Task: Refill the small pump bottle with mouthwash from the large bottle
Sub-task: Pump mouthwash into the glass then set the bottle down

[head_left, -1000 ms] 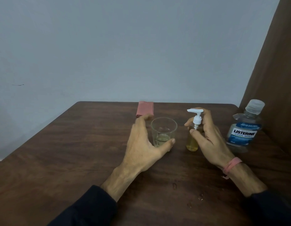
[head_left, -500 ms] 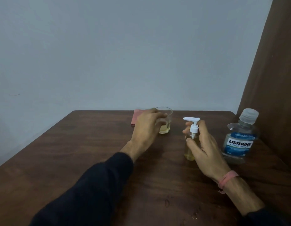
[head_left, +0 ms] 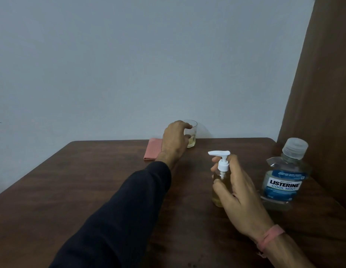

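At the far edge of the counter (head_left: 102, 182), the left hand (head_left: 175, 140) grips a glass (head_left: 191, 135) w/ a little yellowish liquid in the bottom, fingers curled round its side. Glass sits v. close to the back edge, just beside a folded pink cloth (head_left: 153, 148). Risk: if the arm stretches further or lets go carelessly, the glass could tip or slide off the back, as there isn't much counter left behind it.

Nearer, right of centre, the right hand (head_left: 234, 188) wraps round the small pump bottle (head_left: 219, 182), thumb & fingers on its body; pump head still on, nozzle pointing left. Bottle is upright, base on or just above the counter, can't tell which. Holds yellowish liquid, level approx. up to the shoulder as far as I can judge, so overfilling looks like a real risk if much more goes in. Narrow neck means a pour from a wide mouth prob. splashes or runs down the outside.

Large bottle (head_left: 284, 178) (Listerine, blue label) stands just right of the right hand, cap on, near the counter's right edge. Risks: the wrist or elbow could knock it while unscrewing the pump; one-handed unscrewing could spin the small bottle instead of the collar, so both hands are prob. needed. Dip tube will drip once lifted out.
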Available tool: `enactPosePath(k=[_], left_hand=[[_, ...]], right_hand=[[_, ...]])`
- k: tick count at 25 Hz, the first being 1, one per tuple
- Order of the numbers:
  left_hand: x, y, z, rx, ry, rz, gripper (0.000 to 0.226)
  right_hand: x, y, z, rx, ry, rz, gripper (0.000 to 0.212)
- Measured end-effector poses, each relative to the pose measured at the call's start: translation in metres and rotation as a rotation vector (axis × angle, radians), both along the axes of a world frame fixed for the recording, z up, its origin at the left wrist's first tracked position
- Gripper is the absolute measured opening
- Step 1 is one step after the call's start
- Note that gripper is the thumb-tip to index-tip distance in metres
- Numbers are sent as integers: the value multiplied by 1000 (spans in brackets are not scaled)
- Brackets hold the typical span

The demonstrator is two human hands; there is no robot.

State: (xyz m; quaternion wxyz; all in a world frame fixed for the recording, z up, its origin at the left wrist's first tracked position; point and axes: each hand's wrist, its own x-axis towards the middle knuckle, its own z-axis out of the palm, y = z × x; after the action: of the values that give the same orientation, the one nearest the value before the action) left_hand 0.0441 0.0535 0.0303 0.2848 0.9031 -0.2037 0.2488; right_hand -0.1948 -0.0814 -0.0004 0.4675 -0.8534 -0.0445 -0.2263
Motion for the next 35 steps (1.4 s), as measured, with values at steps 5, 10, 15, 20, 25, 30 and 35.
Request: enactPosePath(k=[5, 10, 15, 20, 25, 30, 35], left_hand=[[-79, 28, -18, -98, 63, -231, 78], [-184, 28, -46, -214, 504, -459, 97], [-203, -4, -40, -263, 395, -250, 32], [-190, -11, -35, -247, 470, -283, 49], [-170, -38, -24, -172, 525, -248, 71], [-118, -79, -21, -144, 522, -247, 73], [-44, -118, -24, -183, 479, -87, 70]], right_hand=[[-4, 0, 6, 2, 5, 4, 31], [-14, 7, 17, 36, 11, -19, 31], [-31, 8, 44, -32, 248, -77, 71], [-47, -8, 111, -613, 124, -233, 53], [14, -35, 179, -931, 359, -106, 23], [107, -91, 207, -888, 639, 37, 14], [172, -142, 199, -627, 636, 92, 29]])
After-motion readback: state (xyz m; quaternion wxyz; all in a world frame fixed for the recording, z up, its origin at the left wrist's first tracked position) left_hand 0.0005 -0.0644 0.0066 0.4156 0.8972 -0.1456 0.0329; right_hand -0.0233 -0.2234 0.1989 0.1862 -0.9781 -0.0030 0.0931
